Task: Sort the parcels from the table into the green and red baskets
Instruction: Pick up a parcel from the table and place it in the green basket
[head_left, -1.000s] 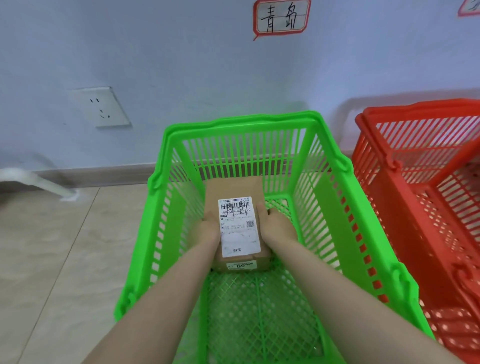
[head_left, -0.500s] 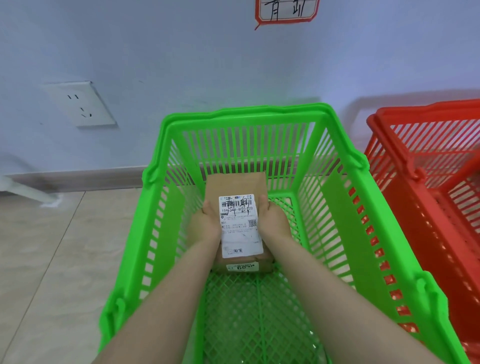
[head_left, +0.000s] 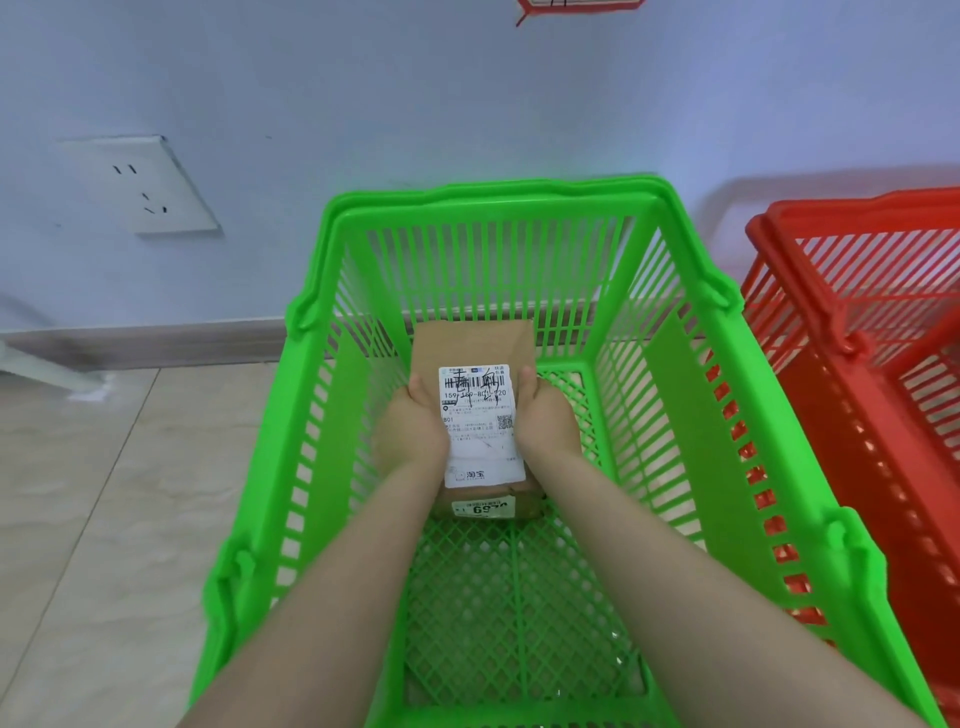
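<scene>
A brown cardboard parcel with a white shipping label lies deep inside the green basket, near its far wall and low by the mesh floor. My left hand grips the parcel's left side. My right hand grips its right side, thumbs on top by the label. Both forearms reach down into the basket. The red basket stands to the right, partly cut off by the frame edge.
Both baskets sit on a beige tiled floor against a pale blue wall. A white wall socket is at the left. A red-framed sign hangs above the green basket. A white bar lies at the floor's left edge.
The view has shifted left and down, so the green basket looks nearer and the sign has slid up out of frame. The parcel has sunk slightly lower in the basket, both hands still holding it.
</scene>
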